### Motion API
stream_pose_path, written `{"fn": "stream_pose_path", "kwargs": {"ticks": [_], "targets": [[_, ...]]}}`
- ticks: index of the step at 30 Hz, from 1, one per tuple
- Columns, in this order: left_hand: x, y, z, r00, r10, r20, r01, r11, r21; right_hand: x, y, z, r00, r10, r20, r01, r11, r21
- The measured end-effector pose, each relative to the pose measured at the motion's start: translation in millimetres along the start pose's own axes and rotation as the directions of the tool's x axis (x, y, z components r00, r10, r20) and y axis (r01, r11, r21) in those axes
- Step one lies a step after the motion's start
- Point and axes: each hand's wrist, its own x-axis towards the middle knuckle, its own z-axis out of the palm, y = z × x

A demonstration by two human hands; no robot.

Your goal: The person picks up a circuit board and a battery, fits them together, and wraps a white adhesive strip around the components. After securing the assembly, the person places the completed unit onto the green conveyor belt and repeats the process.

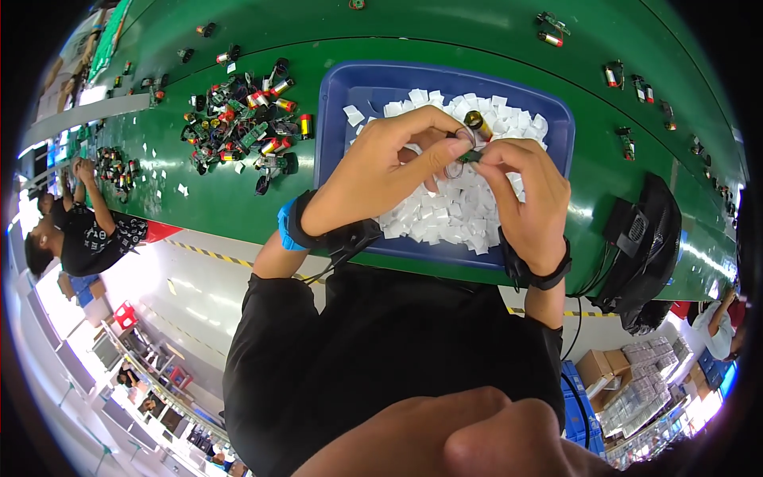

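Note:
Both hands meet above a blue tray [327,119] heaped with small white square pieces [445,215]. Between their fingertips is a small green circuit board [469,157] with thin wires, and a yellow and black battery cell [478,123] sits just beyond it, apparently part of the same assembly. My left hand [397,159] is closed, thumb and forefinger pinching at the board's left side. From the other side, my right hand [531,179] pinches the board's right end. The fingers partly cover the board, so its details are hidden.
A pile of circuit boards with battery cells [246,119] lies left of the tray on the green table [262,211]. More assemblies [616,75] are scattered at the far right. A black bag [652,238] and a black box with cables [626,222] stand right. A co-worker [87,215] sits left.

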Motion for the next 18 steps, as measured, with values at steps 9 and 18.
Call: {"fn": "stream_pose_path", "kwargs": {"ticks": [9,18], "targets": [[-1,4,-1,0.999,0.016,-0.032,-0.018,0.999,-0.050,13,4,-14,0.989,0.133,-0.062,-0.138,0.988,-0.076],[-3,5,6,0.999,0.017,-0.035,-0.003,0.927,0.374,5,1,-11,0.979,0.122,0.166,-0.174,0.921,0.348]]}}
